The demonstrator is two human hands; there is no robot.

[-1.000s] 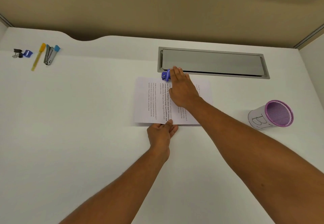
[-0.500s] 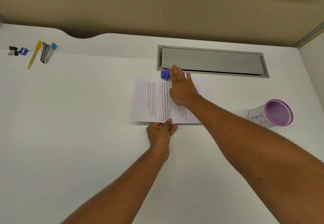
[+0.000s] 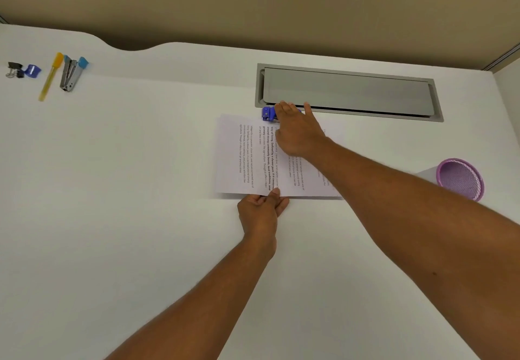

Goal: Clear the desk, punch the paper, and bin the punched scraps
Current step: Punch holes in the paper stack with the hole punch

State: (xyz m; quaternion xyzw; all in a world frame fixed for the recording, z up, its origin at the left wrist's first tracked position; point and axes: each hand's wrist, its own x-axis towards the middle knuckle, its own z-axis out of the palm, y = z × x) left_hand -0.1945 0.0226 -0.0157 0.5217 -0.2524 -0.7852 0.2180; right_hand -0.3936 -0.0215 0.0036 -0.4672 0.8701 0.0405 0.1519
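A printed sheet of paper lies on the white desk in front of me. A small blue hole punch sits on the paper's far edge. My right hand lies flat over the punch and presses on it, hiding most of it. My left hand pinches the paper's near edge between thumb and fingers. A purple mesh cup wrapped in white paper stands at the right, partly behind my right forearm.
At the far left of the desk lie black binder clips, a blue sharpener, a yellow pen and a stapler. A grey cable-tray lid is set into the desk behind the paper.
Both hands keep their places on the punch and the paper. The view has shifted slightly, so the items at the left sit further into the frame.
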